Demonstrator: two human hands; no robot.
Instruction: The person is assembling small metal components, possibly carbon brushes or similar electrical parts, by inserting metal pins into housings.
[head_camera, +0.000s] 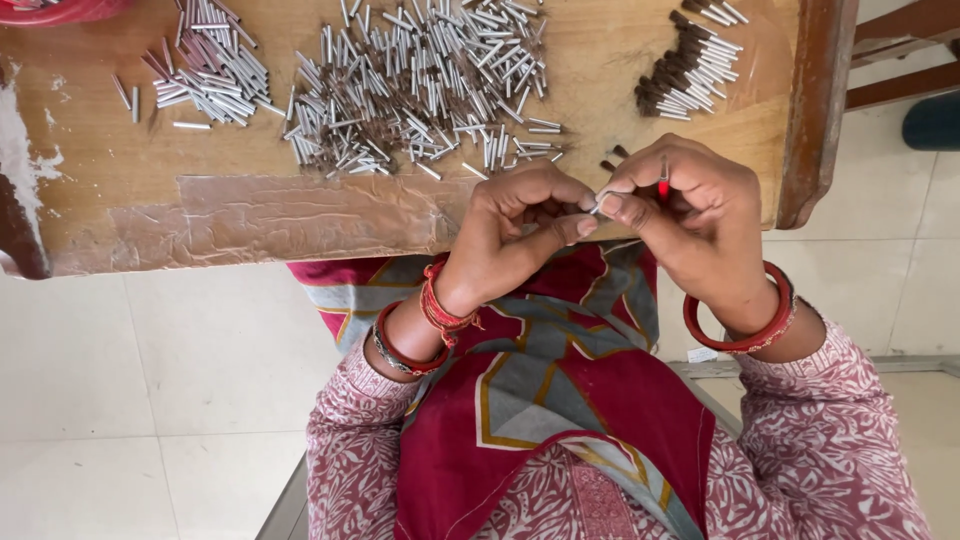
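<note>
A small silver metal tube (600, 203) sits pinched between both hands just off the near edge of the table (250, 215), above the person's lap. The left hand (520, 225) has its fingers (560, 232) curled in tight, thumb and forefinger grasping the tube's end from the nine o'clock side; the wrist bends upward and carries red bangles and thread. The right hand (690, 215) meets it from three o'clock, fingertips closed on the same tube, the other fingers folded over something small and red that I cannot make out; a red bangle (740, 325) circles that wrist. Both forearms rise from patterned sleeves at six o'clock.

On the table, at twelve o'clock from the hands, lies a large loose heap of silver tubes (430, 85). At ten o'clock is a smaller pile of tubes (210, 75), some pinkish. At one o'clock is a neat bunch of dark-tipped tubes (690, 65), near the table's raised wooden edge.
</note>
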